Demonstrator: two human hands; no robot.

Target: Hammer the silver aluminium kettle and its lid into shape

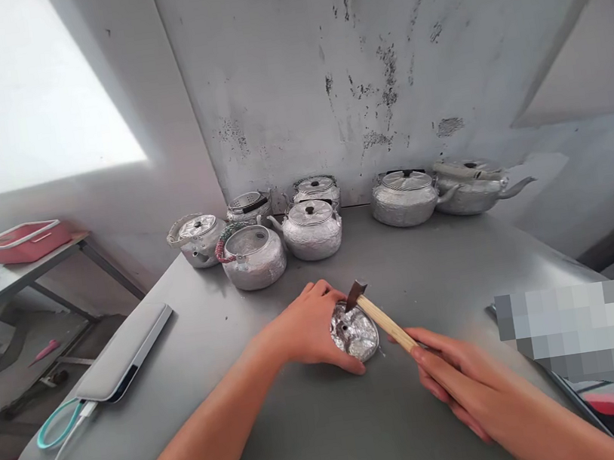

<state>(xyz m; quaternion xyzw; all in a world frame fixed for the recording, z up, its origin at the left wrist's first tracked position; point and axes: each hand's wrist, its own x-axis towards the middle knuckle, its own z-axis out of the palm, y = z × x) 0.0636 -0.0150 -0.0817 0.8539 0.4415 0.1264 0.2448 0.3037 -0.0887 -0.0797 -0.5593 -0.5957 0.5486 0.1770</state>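
My left hand (309, 328) is closed around a small hammered silver lid (356, 333), holding it on edge on the grey table (289, 430). In my right hand (456, 376) I grip a small hammer (379, 316) by its light wooden handle. Its dark metal head rests at the lid's upper rim. Both hands sit near the middle of the table, close to each other.
Several hammered silver kettles (311, 229) stand along the table's back edge by the stained wall, two more (405, 197) at the right. A grey power bank (124, 352) with a teal cable lies at left. A pink tray (23, 241) sits on a side table.
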